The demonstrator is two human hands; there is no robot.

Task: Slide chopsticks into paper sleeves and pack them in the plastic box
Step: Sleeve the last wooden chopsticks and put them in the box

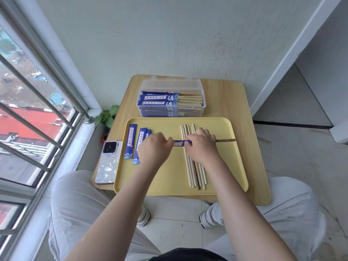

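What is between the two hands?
In the head view, a blue paper sleeve spans between the left hand and right hand, above the yellow tray.

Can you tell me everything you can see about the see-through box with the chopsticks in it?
The plastic box is clear and rectangular, with its hinged lid open and leaning back toward the wall. It stands on the wooden table, just behind the yellow tray. Inside lie stacked blue paper sleeves with pale chopstick ends sticking out to the right. Neither hand touches it.
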